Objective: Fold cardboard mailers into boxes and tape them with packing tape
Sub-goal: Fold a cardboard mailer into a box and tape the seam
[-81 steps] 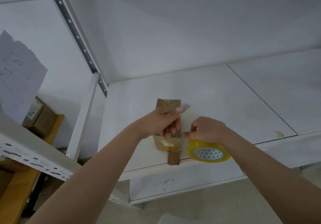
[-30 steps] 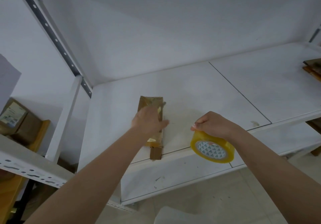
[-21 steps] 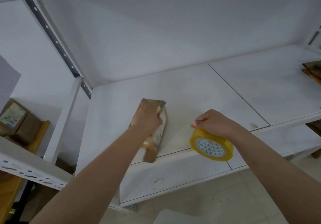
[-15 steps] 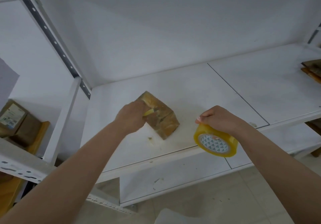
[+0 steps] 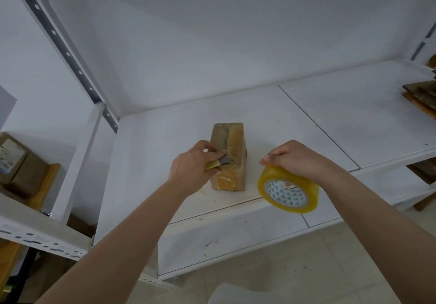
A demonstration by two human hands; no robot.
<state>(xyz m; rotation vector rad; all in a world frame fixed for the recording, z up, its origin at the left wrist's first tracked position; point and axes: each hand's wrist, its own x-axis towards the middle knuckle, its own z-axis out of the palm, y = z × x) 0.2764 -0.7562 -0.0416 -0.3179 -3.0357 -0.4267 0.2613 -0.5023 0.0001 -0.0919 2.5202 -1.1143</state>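
A small brown cardboard box, wrapped with shiny tape, lies on the white shelf near its front edge. My left hand rests against the box's left side and grips a small yellow-handled cutter whose grey blade touches the box. To the right, my right hand holds a roll of yellowish packing tape by its rim, just in front of the shelf edge and apart from the box.
A stack of flat cardboard mailers lies at the shelf's far right. Brown boxes sit on a neighbouring rack at the left. A perforated metal upright rises at the shelf's back left corner. Tiled floor lies below.
The box has been turned on the shelf, from skewed to lying lengthwise away from me. My left hand shifted to its left side with the cutter. The tape roll stayed roughly in place.
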